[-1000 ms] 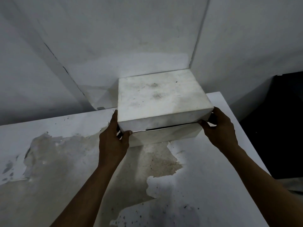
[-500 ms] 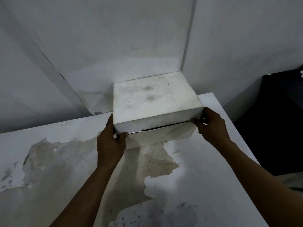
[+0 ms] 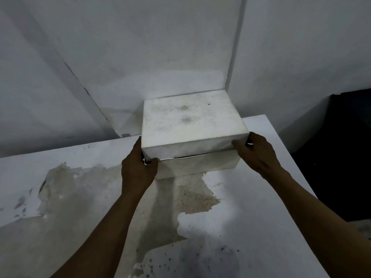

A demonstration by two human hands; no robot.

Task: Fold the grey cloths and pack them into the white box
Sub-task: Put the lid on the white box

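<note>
The white box (image 3: pixel 188 121) stands at the far side of the table, close to the wall corner, with its stained lid on top. A thin dark gap shows along the front between lid and base. My left hand (image 3: pixel 136 169) grips the lid's front left corner, thumb on the front face. My right hand (image 3: pixel 255 153) holds the lid's right end, fingers wrapped around its corner. No grey cloth is visible; the inside of the box is hidden.
The white table (image 3: pixel 251 217) has a large peeled, brownish patch (image 3: pixel 90 197) across its left and middle. Grey walls (image 3: pixel 140 47) rise right behind the box. The table's right edge drops to a dark area (image 3: pixel 341 157).
The box with both hands on it has shifted slightly left and farther back toward the wall corner. Both grips stay the same, and the gap under the lid looks about as narrow.
</note>
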